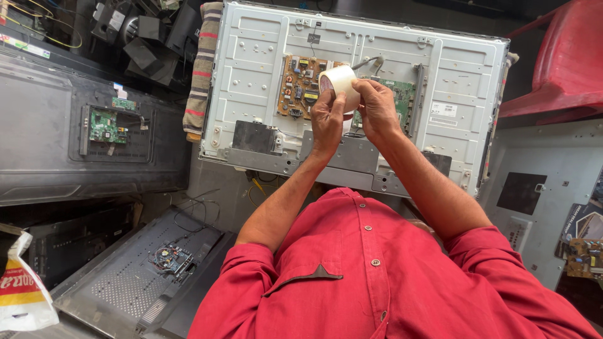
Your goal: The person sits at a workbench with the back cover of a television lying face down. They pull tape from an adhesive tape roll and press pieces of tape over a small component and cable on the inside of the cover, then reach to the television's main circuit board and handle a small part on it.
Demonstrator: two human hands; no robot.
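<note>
The tape roll sits raised between both hands, above the opened back of a flat TV panel. The left hand pinches at the roll's near edge, thumb and fingertips pressed together as if picking at the loose end; the right hand cups the roll from its far side, fingers curled around the rim.

The step in hand looks like finding and lifting the tape's end. It would go best with the right hand keeping the roll steady while the left works a nail under the edge (a slow peel, straight along the roll, should keep the strip from splitting).

Just beyond the hands lie a brown circuit board and a green board. Left of the left hand hangs a striped cloth; right of the right hand stands a red chair.
</note>
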